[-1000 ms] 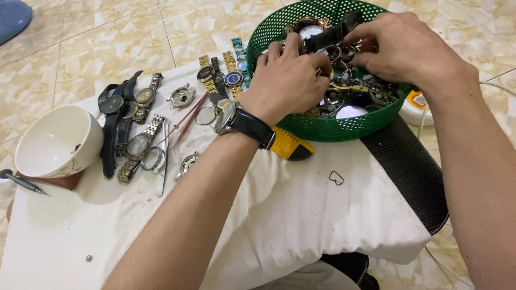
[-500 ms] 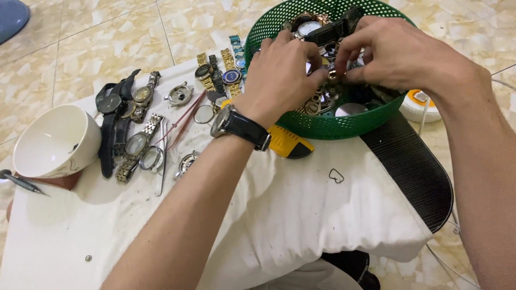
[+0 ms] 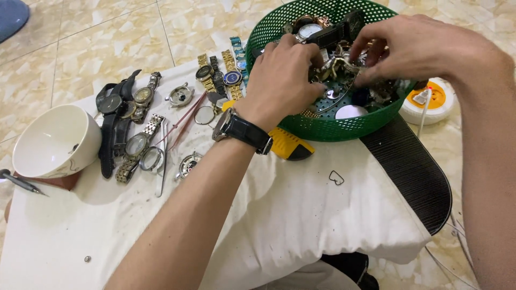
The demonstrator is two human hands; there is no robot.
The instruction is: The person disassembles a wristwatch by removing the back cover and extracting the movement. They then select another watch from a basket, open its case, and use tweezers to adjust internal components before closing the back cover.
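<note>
Basket: a green mesh basket (image 3: 322,128) at about 1 o'clock on the white cloth (image 3: 258,225), heaped with watches and loose parts (image 3: 344,64).
Left hand: the left hand (image 3: 285,75) is curled over the near-left of the heap, fingers bent down among the pieces; I cannot tell what it grips. A black-strapped wristwatch (image 3: 242,129) sits on that wrist.
Right hand: the right hand (image 3: 424,45) pinches at a tangle of metal bands in the middle of the heap, fingertips nearly closed.
Doing it well: judging by the tangle, steady the heap with one hand and lift one piece slowly, so linked straps do not drag others over the rim.
At 10 o'clock: sorted watches (image 3: 134,129) in rows, tweezers (image 3: 163,161).
At 9 o'clock: a white bowl (image 3: 54,142).
At 3 o'clock: a black mat (image 3: 414,172).
</note>
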